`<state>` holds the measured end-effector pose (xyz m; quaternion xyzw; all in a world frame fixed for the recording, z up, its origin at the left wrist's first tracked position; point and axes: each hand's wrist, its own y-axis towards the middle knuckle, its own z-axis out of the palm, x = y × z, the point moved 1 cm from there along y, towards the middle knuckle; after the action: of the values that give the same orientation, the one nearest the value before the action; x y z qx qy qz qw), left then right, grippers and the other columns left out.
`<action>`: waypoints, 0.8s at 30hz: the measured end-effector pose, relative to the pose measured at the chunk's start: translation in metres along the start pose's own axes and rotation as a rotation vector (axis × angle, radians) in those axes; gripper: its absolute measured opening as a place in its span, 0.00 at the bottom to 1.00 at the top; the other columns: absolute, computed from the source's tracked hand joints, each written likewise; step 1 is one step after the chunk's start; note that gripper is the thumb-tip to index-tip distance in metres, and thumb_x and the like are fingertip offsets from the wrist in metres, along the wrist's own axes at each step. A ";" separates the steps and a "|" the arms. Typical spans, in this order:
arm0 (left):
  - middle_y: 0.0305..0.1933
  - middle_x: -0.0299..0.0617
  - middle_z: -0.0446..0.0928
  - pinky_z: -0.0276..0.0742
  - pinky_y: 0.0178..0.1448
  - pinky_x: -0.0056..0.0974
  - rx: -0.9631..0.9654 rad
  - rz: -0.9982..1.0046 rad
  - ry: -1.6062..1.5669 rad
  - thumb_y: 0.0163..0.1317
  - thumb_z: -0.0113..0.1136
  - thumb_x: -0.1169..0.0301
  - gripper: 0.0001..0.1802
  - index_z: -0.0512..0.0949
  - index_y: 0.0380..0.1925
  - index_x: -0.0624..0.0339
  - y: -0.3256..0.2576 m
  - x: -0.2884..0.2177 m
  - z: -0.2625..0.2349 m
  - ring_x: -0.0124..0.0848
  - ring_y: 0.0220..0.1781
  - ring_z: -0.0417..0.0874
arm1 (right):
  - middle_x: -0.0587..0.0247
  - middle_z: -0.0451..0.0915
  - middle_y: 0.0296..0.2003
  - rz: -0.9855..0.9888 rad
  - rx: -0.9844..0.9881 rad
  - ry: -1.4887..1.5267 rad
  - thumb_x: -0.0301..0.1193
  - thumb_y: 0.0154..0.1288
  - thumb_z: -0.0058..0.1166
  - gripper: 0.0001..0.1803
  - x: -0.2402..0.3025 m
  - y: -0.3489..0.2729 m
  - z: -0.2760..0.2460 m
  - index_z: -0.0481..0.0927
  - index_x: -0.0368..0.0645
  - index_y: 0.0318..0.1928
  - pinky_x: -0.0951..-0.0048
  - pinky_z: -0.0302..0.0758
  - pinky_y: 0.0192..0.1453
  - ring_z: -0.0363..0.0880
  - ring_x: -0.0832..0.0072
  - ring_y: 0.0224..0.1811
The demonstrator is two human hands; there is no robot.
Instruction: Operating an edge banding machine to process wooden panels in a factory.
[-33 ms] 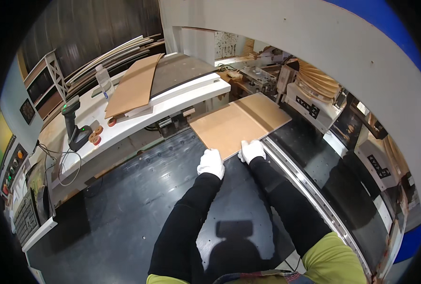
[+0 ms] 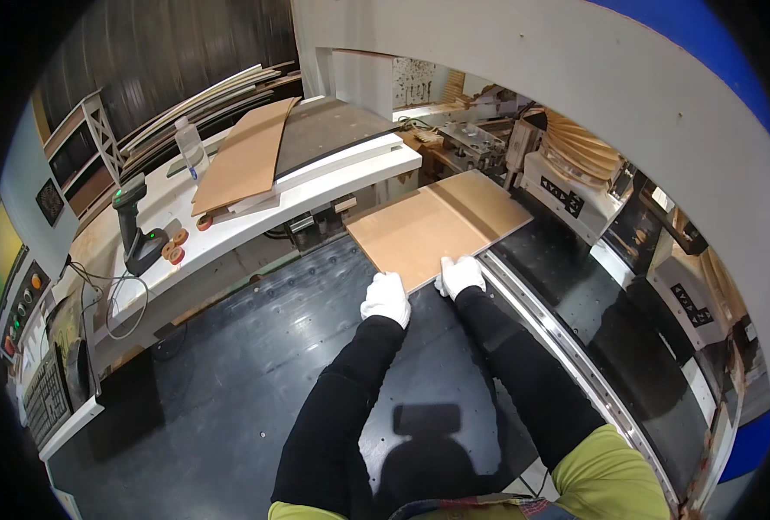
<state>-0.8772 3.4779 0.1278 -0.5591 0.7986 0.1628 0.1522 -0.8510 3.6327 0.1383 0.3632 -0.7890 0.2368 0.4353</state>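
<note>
A flat tan wooden board (image 2: pixel 432 224) lies across the dark machine table, its far right part reaching over the metal rail toward the machine. My left hand (image 2: pixel 386 298), in a white glove, grips the board's near left corner. On the near edge, a little to the right, my right hand (image 2: pixel 460 276) grips it too, also in a white glove. The fingertips of both hands are partly hidden by the gloves and the board's edge.
The dark metal table (image 2: pixel 229 373) runs beneath my arms, beside a silver rail (image 2: pixel 567 373). On the white bench (image 2: pixel 333 186) at the left lie a brown panel (image 2: pixel 246 156), a barcode scanner (image 2: pixel 133 225), tape rolls (image 2: pixel 177 247) and a clear bottle (image 2: pixel 191 147). Machine heads (image 2: pixel 567 195) stand at the right.
</note>
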 end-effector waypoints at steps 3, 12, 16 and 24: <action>0.45 0.54 0.75 0.77 0.47 0.51 0.000 -0.012 -0.006 0.58 0.58 0.67 0.13 0.75 0.40 0.62 -0.001 -0.001 -0.001 0.50 0.49 0.79 | 0.56 0.78 0.14 -0.009 0.007 -0.035 0.37 0.67 0.44 0.21 -0.006 0.006 0.003 0.75 0.33 0.22 0.67 0.74 0.23 0.77 0.68 0.15; 0.44 0.54 0.76 0.82 0.43 0.45 -0.026 0.052 0.063 0.58 0.51 0.74 0.13 0.76 0.43 0.65 -0.004 -0.003 -0.007 0.45 0.46 0.83 | 0.54 0.80 0.17 0.053 -0.035 -0.005 0.41 0.65 0.42 0.23 -0.033 0.029 0.018 0.77 0.34 0.25 0.68 0.78 0.34 0.81 0.66 0.21; 0.45 0.54 0.75 0.82 0.43 0.46 -0.022 0.069 0.053 0.59 0.50 0.74 0.12 0.75 0.43 0.65 -0.006 -0.002 -0.007 0.45 0.46 0.83 | 0.54 0.81 0.19 -0.001 -0.057 -0.134 0.41 0.65 0.42 0.23 -0.037 0.032 0.018 0.78 0.33 0.26 0.68 0.78 0.37 0.82 0.66 0.23; 0.45 0.54 0.75 0.81 0.44 0.47 -0.037 0.063 0.028 0.60 0.49 0.73 0.13 0.74 0.43 0.64 -0.007 -0.001 -0.009 0.47 0.46 0.82 | 0.55 0.73 0.14 -0.006 0.053 0.254 0.31 0.69 0.45 0.14 -0.023 0.019 0.014 0.67 0.34 0.27 0.69 0.67 0.15 0.71 0.69 0.11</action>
<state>-0.8707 3.4723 0.1361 -0.5384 0.8149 0.1742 0.1253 -0.8644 3.6435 0.1103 0.3442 -0.7197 0.3005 0.5227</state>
